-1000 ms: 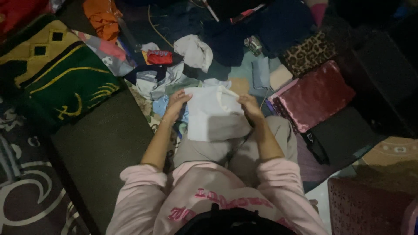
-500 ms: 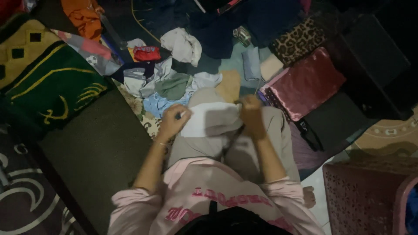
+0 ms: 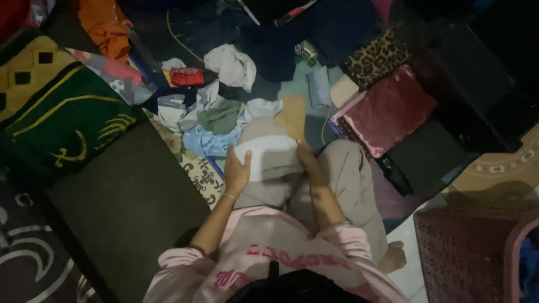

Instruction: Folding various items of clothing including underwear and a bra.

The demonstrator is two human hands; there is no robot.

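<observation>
I sit on the floor in a pink top and beige trousers. A white folded garment (image 3: 269, 158) lies on my lap across my knees. My left hand (image 3: 237, 170) grips its left edge. My right hand (image 3: 310, 163) presses on its right edge. In front of my knees lies a heap of loose clothes (image 3: 216, 115) in white, grey-green and light blue.
A green and yellow patterned mat (image 3: 62, 112) lies at the left, a dark mat (image 3: 126, 207) beside my left arm. A maroon cushion (image 3: 387, 109) and a leopard-print cloth (image 3: 377, 59) sit at the right. A dark red perforated basket (image 3: 466, 255) stands at lower right. An orange garment (image 3: 104, 25) lies far left.
The white garment was spread wide between both hands a second ago; it is now folded smaller on my lap, with both hands closer together on its edges.
</observation>
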